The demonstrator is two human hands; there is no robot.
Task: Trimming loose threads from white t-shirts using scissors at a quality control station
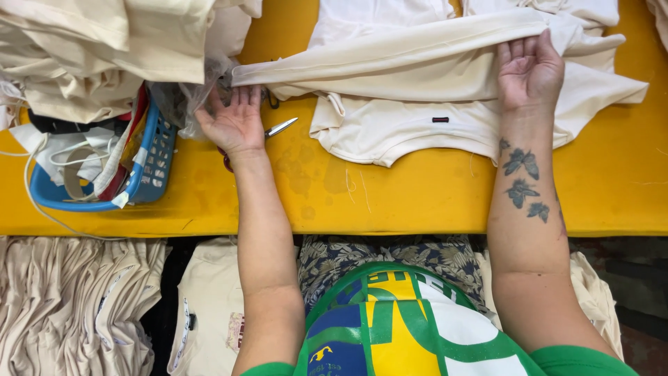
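At the far left, one tall pile of cream garments (90, 49) sits on the yellow worktop (417, 202), and below the worktop edge one more stack of folded cream cloth (69, 306) stands. Next comes one blue plastic basket (149, 163) with strips and scraps inside, and beside it some crumpled clear plastic (191, 97).

The left hand (233, 118) lies palm up, fingers open and bent a little, and its fingertips touch the left end of the long cream fabric fold (417, 52) — I cannot tell if it really pinches the cloth. Under this hand lies one pair of scissors (278, 129); only the metal blades and a bit of red handle show.

The fold is stretched across the worktop between the two hands. Beneath it lies one cream shirt (417, 132), spread flat, with one small dark label near the hem.

The right hand (529, 69), also palm up, holds the right end of the fold — the fingers curl up into the cloth. Three dark butterfly tattoos (522, 181) are on the right forearm. At the bottom, more cream cloth (209, 306) rests by the person's lap.
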